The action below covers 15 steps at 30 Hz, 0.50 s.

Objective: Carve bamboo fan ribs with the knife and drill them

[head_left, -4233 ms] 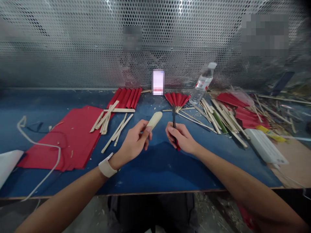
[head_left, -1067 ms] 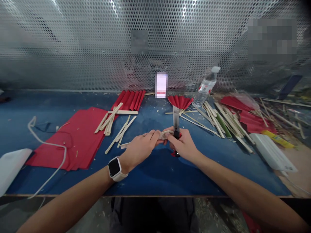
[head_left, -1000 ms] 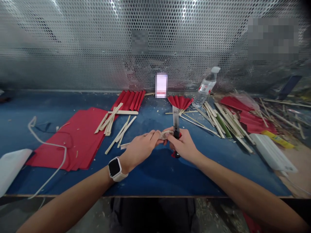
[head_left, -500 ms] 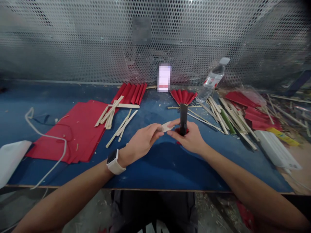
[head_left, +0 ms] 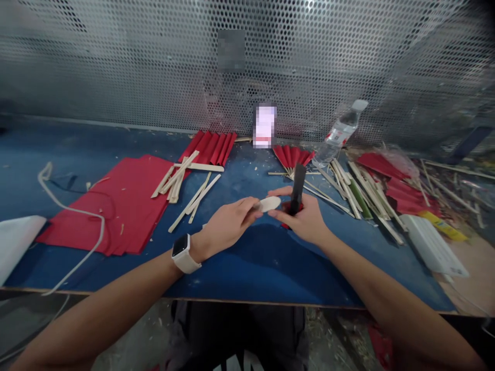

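Near the middle of the blue table, my left hand [head_left: 228, 221] pinches the left end of a pale, flat, rounded wooden piece [head_left: 270, 203]. Facing it, my right hand [head_left: 307, 219] wraps round a tool with a black upright part [head_left: 297, 188] and some red below. The thumb and forefinger of that hand are parted near the piece's right end; whether they touch it is hard to tell. Just behind the tool, a small pleated red fan [head_left: 292, 157] lies with thin sticks at its base.
Red sheets [head_left: 112, 206] and a white cable [head_left: 101, 226] lie left, with wooden strips [head_left: 180, 178] and pleated red paper [head_left: 211, 147] beside them. A phone [head_left: 265, 126] and bottle [head_left: 342, 131] stand behind. Bamboo strips [head_left: 371, 193] and a white power strip [head_left: 433, 245] are right.
The rounded piece shows more of its flat face, and my right fingers have drawn away from its right end. The black tool leans more to the right. The view has shifted slightly.
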Each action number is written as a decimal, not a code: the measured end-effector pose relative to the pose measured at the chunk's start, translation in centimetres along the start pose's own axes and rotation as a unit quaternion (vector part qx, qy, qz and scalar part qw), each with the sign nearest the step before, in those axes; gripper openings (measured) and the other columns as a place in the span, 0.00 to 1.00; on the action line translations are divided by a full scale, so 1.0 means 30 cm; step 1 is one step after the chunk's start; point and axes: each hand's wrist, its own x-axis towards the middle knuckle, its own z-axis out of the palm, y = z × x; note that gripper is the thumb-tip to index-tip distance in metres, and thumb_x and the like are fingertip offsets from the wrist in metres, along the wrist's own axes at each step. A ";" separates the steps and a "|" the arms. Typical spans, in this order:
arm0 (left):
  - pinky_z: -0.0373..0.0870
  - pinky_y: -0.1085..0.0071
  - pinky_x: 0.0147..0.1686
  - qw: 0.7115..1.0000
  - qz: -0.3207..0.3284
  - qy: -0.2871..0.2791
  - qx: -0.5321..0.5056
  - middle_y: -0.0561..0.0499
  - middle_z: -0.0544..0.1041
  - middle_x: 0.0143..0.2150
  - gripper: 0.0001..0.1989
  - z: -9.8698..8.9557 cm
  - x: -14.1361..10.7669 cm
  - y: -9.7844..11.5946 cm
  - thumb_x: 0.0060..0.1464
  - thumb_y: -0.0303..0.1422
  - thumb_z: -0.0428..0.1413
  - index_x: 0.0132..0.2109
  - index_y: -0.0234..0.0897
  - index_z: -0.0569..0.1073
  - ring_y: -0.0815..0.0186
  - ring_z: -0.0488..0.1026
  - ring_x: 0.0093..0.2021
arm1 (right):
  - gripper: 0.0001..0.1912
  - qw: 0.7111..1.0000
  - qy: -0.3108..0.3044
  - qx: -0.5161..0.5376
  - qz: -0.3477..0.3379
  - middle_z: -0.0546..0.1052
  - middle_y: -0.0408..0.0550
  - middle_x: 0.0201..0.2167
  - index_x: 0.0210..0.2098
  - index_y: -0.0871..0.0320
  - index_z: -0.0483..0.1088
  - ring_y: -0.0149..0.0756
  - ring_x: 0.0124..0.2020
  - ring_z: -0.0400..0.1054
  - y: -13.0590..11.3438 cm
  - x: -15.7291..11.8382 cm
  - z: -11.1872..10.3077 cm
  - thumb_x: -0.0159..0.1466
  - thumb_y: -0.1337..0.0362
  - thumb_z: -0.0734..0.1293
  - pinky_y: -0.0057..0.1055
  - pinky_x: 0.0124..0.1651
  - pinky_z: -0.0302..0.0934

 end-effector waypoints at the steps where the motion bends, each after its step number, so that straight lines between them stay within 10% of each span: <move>1: 0.73 0.66 0.36 1.000 0.005 0.000 -0.006 0.47 0.80 0.42 0.15 0.000 0.001 0.000 0.77 0.40 0.44 0.50 0.37 0.71 0.62 0.78 0.37 | 0.24 1.000 -0.005 -0.006 -0.007 0.83 0.49 0.42 0.52 0.54 0.79 0.29 0.25 0.63 -0.001 0.002 -0.001 0.60 0.51 0.79 0.33 0.31 0.64; 8: 0.73 0.66 0.37 0.999 -0.011 -0.020 -0.023 0.48 0.80 0.41 0.13 -0.014 0.005 0.015 0.77 0.38 0.46 0.49 0.37 0.72 0.62 0.79 0.38 | 0.11 0.994 -0.056 -0.045 -0.082 0.81 0.46 0.35 0.39 0.53 0.81 0.34 0.31 0.69 -0.011 0.006 0.000 0.68 0.53 0.73 0.35 0.39 0.64; 15: 0.73 0.65 0.37 0.996 -0.086 0.016 0.013 0.45 0.81 0.46 0.16 -0.003 0.001 0.000 0.78 0.41 0.44 0.52 0.36 0.71 0.60 0.80 0.39 | 0.25 0.988 0.015 -0.153 0.003 0.75 0.49 0.42 0.57 0.58 0.73 0.29 0.25 0.63 0.027 0.036 -0.059 0.69 0.48 0.71 0.34 0.34 0.64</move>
